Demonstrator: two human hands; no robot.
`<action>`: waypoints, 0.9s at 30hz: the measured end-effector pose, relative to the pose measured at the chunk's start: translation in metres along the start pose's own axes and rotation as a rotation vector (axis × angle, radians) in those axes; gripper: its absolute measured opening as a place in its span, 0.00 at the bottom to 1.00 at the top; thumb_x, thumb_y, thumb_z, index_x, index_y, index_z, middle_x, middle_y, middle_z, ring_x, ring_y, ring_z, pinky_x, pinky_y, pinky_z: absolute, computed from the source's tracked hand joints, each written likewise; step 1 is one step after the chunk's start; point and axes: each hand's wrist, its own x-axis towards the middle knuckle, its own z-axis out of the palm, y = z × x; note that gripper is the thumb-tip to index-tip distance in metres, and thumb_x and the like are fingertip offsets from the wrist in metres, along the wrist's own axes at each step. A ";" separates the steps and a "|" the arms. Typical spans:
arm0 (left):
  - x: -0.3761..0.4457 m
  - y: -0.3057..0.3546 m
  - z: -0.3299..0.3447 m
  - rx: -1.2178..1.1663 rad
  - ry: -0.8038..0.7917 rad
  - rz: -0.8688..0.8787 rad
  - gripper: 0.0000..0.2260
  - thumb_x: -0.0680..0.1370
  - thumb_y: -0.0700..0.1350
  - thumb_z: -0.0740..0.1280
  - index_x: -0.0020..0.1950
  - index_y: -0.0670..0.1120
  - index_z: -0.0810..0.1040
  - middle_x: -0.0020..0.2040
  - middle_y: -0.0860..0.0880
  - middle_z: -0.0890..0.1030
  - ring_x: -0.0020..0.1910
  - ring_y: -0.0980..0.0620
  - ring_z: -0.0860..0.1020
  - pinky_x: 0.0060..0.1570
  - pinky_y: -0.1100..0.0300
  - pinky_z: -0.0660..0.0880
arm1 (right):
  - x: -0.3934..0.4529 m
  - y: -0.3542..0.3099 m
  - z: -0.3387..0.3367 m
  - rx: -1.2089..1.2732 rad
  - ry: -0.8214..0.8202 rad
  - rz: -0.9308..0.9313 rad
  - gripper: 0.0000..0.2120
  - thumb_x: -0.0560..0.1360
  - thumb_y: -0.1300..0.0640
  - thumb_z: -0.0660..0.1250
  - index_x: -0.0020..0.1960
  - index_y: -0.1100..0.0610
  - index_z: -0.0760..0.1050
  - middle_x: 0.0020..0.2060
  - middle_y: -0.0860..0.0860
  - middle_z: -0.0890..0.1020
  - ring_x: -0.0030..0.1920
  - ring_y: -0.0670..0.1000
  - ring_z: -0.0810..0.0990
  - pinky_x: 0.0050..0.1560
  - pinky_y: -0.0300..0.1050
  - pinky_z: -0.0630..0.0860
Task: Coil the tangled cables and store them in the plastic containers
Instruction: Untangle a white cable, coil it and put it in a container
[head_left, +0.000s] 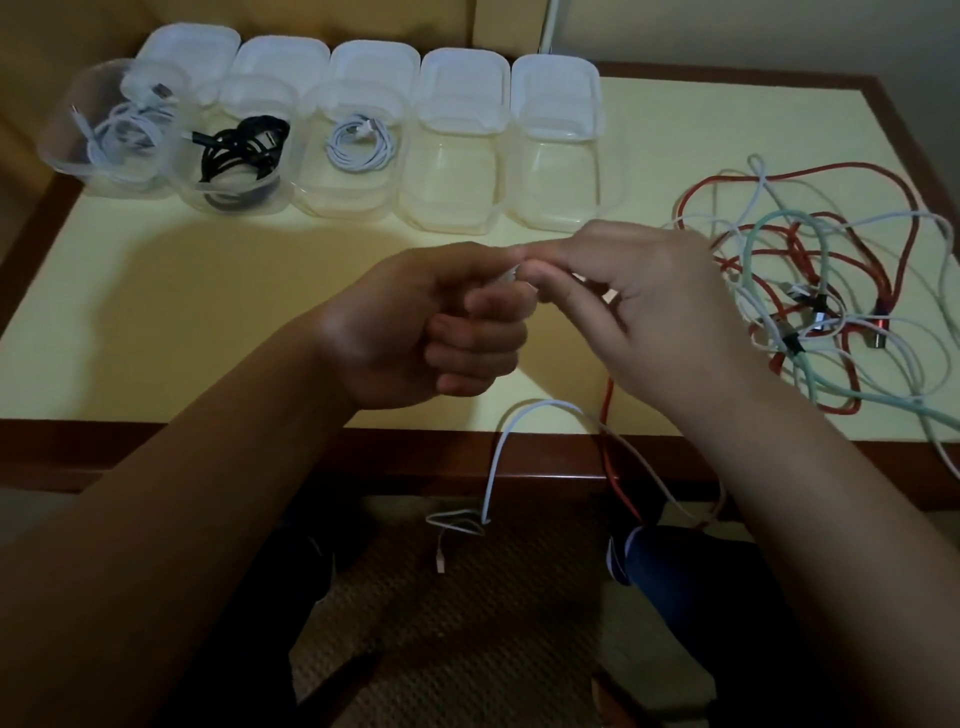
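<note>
- Five clear tubs stood in a row along the far edge of the pale yellow surface (208, 291), each with its lid propped behind it.
- The leftmost tub (67, 156) held a coiled white cable (127, 137).
- The second tub (234, 200) held a coiled black cable (241, 143).
- The third tub (343, 192) held a small white coil (361, 143).
- The fourth tub (452, 182) and the fifth tub (558, 176) had nothing in them.
- The left hand (415, 327) was curled into a loose fist above the middle of the surface, thumb and forefinger pinched on the end of a white lead (511, 273).
- The right hand (654, 312) met it fingertip to fingertip, its thumb and forefinger closed on the same lead, its other fingers loosely bent.
- Below the hands a white strand (498, 452) looped over the near edge and hung toward the floor, ending in a small tangle; whether it was that lead could not be told.
- A red cable (608, 457) hung over the edge just beside it.
- At the right lay the tangle (810, 280) of red, white and mint-green cables, spread on the surface and spilling over its near right edge.
</note>
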 end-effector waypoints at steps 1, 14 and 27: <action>-0.004 0.000 -0.001 -0.093 -0.094 -0.001 0.21 0.85 0.51 0.51 0.33 0.49 0.65 0.24 0.54 0.58 0.22 0.56 0.57 0.22 0.63 0.61 | 0.000 0.003 0.003 -0.006 -0.027 0.031 0.12 0.85 0.49 0.65 0.59 0.50 0.86 0.41 0.46 0.83 0.41 0.41 0.78 0.45 0.39 0.73; 0.005 -0.001 -0.027 -0.354 0.752 0.736 0.20 0.88 0.48 0.53 0.39 0.44 0.71 0.30 0.49 0.76 0.30 0.52 0.77 0.41 0.57 0.82 | -0.010 -0.044 0.034 0.299 -0.367 0.387 0.19 0.86 0.47 0.59 0.42 0.52 0.81 0.24 0.41 0.76 0.25 0.44 0.74 0.30 0.35 0.65; 0.000 -0.011 -0.010 0.467 0.348 0.130 0.31 0.86 0.60 0.47 0.32 0.44 0.71 0.22 0.47 0.64 0.24 0.47 0.65 0.34 0.55 0.70 | -0.001 -0.031 0.014 0.369 0.036 0.296 0.11 0.85 0.51 0.66 0.47 0.55 0.80 0.30 0.57 0.76 0.29 0.50 0.70 0.33 0.38 0.64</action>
